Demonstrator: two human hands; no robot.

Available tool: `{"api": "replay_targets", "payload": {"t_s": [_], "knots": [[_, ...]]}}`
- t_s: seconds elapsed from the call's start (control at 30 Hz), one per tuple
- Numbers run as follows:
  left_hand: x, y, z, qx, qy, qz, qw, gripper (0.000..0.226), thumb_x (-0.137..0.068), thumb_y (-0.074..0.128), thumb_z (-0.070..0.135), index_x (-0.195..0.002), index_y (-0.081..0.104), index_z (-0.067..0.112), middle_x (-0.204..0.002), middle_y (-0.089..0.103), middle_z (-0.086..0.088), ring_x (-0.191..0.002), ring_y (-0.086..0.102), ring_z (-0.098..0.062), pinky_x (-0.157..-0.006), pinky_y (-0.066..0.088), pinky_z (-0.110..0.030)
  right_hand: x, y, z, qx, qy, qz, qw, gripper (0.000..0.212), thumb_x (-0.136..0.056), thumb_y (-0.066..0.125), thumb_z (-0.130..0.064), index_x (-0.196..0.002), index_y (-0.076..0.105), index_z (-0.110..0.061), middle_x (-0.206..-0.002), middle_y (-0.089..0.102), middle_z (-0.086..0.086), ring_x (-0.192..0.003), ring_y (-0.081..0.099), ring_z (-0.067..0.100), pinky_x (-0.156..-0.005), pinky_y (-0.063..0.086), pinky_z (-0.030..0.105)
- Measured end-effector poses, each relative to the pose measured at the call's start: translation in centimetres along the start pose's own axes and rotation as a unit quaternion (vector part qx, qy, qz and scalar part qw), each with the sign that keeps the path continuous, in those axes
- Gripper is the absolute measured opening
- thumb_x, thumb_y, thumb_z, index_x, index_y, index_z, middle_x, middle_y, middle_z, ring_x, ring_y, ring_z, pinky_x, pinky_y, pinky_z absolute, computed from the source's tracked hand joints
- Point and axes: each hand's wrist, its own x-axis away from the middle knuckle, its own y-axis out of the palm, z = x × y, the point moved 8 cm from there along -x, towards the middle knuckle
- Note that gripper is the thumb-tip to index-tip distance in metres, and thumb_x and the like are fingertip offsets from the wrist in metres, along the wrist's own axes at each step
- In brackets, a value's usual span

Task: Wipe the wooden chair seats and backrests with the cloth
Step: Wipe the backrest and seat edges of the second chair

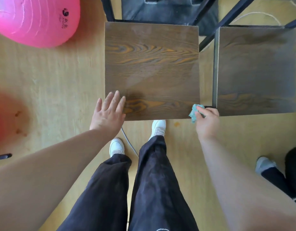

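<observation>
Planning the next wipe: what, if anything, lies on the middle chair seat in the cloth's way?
Nothing visible does. The cloth, bunched in the right hand, sits at the seat's near right corner. Only the left hand rests open at the near left corner.

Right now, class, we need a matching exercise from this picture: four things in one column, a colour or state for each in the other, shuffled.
Things:
1. ball
2. cloth
3. left hand
4. shoes

Colour or state:
A. white
B. open, flat on the seat corner
C. pink
D. teal, bunched in the right hand

Pairs: 1-C, 2-D, 3-B, 4-A
</observation>
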Motion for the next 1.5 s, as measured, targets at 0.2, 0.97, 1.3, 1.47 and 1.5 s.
{"api": "replay_targets", "payload": {"t_s": [0.2, 0.97, 1.3, 1.47, 1.5], "knots": [[-1.4, 0.3, 3.2, -0.023, 0.042, -0.012, 0.999, 0.062, -0.105, 0.02, 0.041, -0.158, -0.003, 0.022, -0.166, -0.01, -0.002, -0.152, -0.012, -0.022, -0.123, 0.001, -0.048, -1.5, 0.2, 2.2, -0.027, 0.04, 0.006, 0.999, 0.022, -0.09, 0.065, -0.008, -0.108, 0.074, -0.016, -0.114, 0.053, -0.001, -0.076, 0.053, 0.0, -0.066, 0.035, -0.006], [1.8, 1.5, -2.2, 0.046, -0.033, 0.013, 0.998, 0.063, -0.104, 0.026, 0.04, -0.158, 0.0, 0.021, -0.167, -0.005, -0.005, -0.153, -0.006, -0.023, -0.123, 0.006, -0.048, 4.1, 8.2, -4.0, 0.003, 0.003, -0.037, 0.999, 0.025, -0.09, 0.065, -0.009, -0.113, 0.073, -0.017, -0.101, 0.046, -0.005, -0.085, 0.055, 0.012, -0.082, 0.044, 0.017], [6.3, 3.9, -9.5, 0.068, -0.123, 0.012, 0.99, 0.064, -0.104, 0.022, 0.044, -0.157, -0.006, 0.021, -0.166, -0.011, -0.005, -0.153, -0.009, -0.024, -0.123, 0.003, -0.048, 11.4, 16.9, -11.7, -0.072, -0.03, -0.12, 0.99, 0.014, -0.087, 0.066, -0.003, -0.084, 0.067, -0.017, -0.089, 0.05, -0.007, -0.081, 0.06, 0.017, -0.068, 0.05, 0.014], [8.1, 3.4, -12.5, 0.08, -0.162, 0.03, 0.983, 0.065, -0.104, 0.022, 0.044, -0.158, -0.004, 0.021, -0.166, -0.009, -0.005, -0.153, -0.007, -0.024, -0.123, 0.004, -0.047, 15.7, 21.7, -17.0, -0.026, -0.119, -0.209, 0.97, 0.012, -0.087, 0.067, -0.003, -0.098, 0.072, -0.003, -0.091, 0.045, -0.004, -0.072, 0.054, 0.001, -0.063, 0.037, 0.005], [8.5, 3.1, -13.2, 0.081, -0.171, 0.036, 0.981, 0.065, -0.103, 0.022, 0.045, -0.158, -0.004, 0.021, -0.166, -0.009, -0.005, -0.153, -0.007, -0.023, -0.123, 0.004, -0.046, 16.5, 22.7, -18.0, -0.024, -0.125, -0.24, 0.962, 0.012, -0.087, 0.068, -0.004, -0.098, 0.073, -0.003, -0.091, 0.045, -0.004, -0.069, 0.055, 0.002, -0.059, 0.036, 0.004]]}}
